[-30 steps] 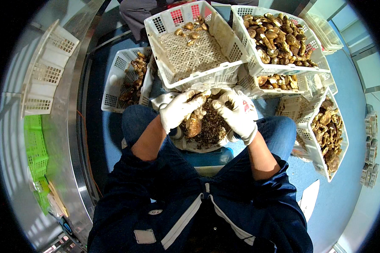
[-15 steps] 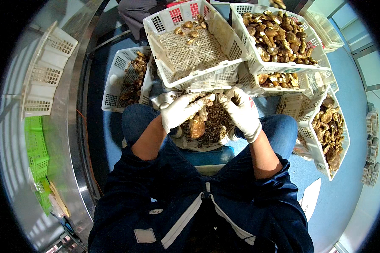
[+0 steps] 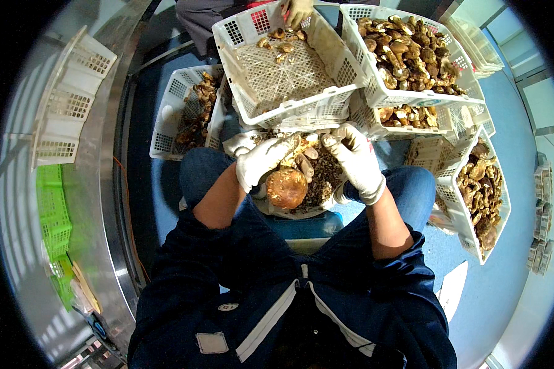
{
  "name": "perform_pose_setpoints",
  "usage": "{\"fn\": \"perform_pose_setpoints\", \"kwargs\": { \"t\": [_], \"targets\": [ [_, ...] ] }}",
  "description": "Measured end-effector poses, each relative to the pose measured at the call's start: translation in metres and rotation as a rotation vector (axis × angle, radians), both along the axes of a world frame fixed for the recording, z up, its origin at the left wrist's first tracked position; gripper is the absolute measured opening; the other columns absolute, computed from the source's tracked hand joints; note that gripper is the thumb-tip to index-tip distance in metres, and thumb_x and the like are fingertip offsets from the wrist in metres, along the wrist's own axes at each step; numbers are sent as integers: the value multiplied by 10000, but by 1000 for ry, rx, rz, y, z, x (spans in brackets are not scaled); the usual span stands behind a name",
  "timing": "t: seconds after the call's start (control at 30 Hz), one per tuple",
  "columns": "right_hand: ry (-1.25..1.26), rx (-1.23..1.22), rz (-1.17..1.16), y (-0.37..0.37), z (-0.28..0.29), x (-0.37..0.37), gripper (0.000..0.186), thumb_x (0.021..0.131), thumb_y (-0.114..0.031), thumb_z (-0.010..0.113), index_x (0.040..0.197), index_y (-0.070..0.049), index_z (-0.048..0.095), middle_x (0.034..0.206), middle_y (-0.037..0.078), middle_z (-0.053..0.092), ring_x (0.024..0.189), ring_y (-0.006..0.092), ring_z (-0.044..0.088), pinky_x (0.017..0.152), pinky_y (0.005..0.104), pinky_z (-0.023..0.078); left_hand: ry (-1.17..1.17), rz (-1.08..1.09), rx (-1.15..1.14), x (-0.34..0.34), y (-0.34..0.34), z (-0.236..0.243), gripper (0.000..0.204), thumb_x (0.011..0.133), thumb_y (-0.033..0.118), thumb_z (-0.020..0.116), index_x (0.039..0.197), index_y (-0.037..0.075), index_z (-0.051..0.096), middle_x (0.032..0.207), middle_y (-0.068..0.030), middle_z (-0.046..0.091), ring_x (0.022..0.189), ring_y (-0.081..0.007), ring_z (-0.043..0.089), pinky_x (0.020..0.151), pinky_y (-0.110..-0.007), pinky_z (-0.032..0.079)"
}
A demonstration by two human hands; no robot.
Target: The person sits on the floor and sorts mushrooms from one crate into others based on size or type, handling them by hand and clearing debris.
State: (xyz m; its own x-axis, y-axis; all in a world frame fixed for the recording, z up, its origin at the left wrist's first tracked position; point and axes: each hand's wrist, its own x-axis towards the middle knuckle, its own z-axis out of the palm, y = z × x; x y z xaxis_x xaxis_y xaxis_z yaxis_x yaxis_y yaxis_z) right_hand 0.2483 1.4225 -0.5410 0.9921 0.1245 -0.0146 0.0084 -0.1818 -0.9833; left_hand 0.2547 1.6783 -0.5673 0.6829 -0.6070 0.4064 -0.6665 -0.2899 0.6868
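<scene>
In my gloved left hand (image 3: 260, 165) is a clump of brown mushrooms (image 3: 287, 188), its broad round cap turned toward me and smaller caps beside the stems. The fingers are closed round the stem end. Just to the right, my gloved right hand (image 3: 359, 167) has thumb and fingers pinched together near the stems; whatever lies between them is too small to make out. Below both hands, between my knees, a container of dark crumbly trimmings (image 3: 327, 187) is partly covered by the hands and mushrooms.
Ahead stands a white crate (image 3: 289, 111) with a few mushrooms, where a co-worker's gloved hand (image 3: 298, 11) reaches in. Fuller crates (image 3: 421, 97) stand to the right, another crate (image 3: 166, 117) to the left. A metal table edge (image 3: 108, 203) runs along the left.
The mushroom clump has turned in my left hand, so its large cap now faces up. My right hand stays close by. A co-worker's hand has come into the far crate.
</scene>
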Motion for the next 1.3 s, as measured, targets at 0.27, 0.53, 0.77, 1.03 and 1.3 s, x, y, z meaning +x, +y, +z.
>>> {"fn": "perform_pose_setpoints", "kwargs": {
  "t": [0.27,0.53,0.77,1.03,1.3],
  "targets": [
    [-13,-5,82,-4,-2,-1,159,942,-207,700,926,-67,626,859,-44,616,801,52,526,722,244,458,266,-109,-390,3,-19,21,423,842,52,646,1247,-58,600,1242,-146,635,1147,-266,592,1020,-355,453],
    [3,28,78,2,-1,-1,167,936,-198,702,888,-55,630,844,-20,619,773,71,533,710,247,453,814,-140,-643,-4,6,-80,385,1044,123,409,1384,-48,465,1335,-164,582,1204,-240,593,1038,-337,479],
    [-97,-85,35,7,2,-5,201,939,-230,704,898,-53,619,791,-30,593,750,72,521,682,256,444,1777,-631,-1149,12,-16,-19,457,1062,265,345,1407,-27,418,1280,-232,585,1064,-357,650,950,-537,530],
    [-127,44,71,5,-17,-2,183,946,-183,679,874,-43,586,804,1,603,763,85,533,696,268,454,1656,-354,-1014,12,-25,-10,448,1053,263,423,1402,-17,439,1232,-210,606,1002,-322,671,892,-462,572],
    [-296,-354,56,8,9,-6,201,915,-199,686,894,-24,591,821,72,581,796,174,554,734,321,468,1565,-272,-916,13,-24,-16,401,1072,227,398,1387,-6,485,1223,-141,639,1066,-212,662,915,-358,568]
  ]
}}
